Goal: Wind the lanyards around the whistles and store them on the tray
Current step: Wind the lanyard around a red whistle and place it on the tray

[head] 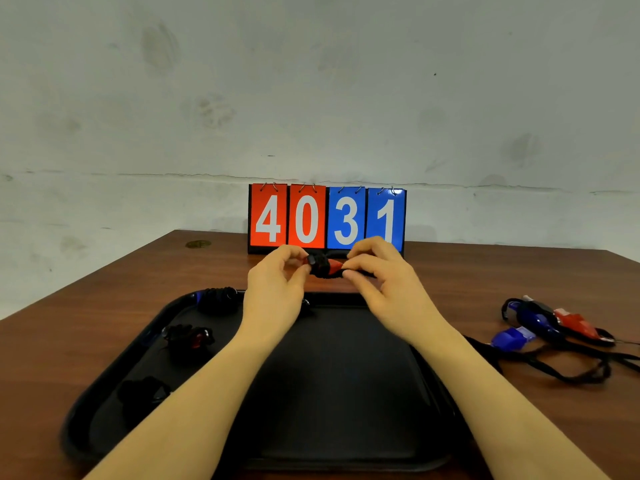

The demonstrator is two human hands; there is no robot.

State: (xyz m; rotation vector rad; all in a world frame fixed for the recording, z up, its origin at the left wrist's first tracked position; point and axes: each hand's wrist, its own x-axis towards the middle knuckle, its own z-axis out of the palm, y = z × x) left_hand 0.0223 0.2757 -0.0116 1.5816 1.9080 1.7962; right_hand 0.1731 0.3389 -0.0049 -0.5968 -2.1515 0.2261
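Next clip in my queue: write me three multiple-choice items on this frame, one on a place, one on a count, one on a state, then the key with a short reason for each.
1. Where do the unwound whistles lie?
A. On the table, right of the tray
B. Inside the tray
C. Behind the scoreboard

2. How many wound bundles are plainly seen on the tray?
A. None
B. Three
C. Six

3. What state is the red whistle in?
A. Lying loose on the table
B. Held between both hands, lanyard partly wound around it
C. Resting in the tray

Key:
1 A: the unwound whistles lie on the table, right of the tray, cords trailing.
2 B: three wound bundles line the tray's left side.
3 B: the left hand and right hand pinch the red whistle, with the black lanyard wrapped around it, in front of the scoreboard.
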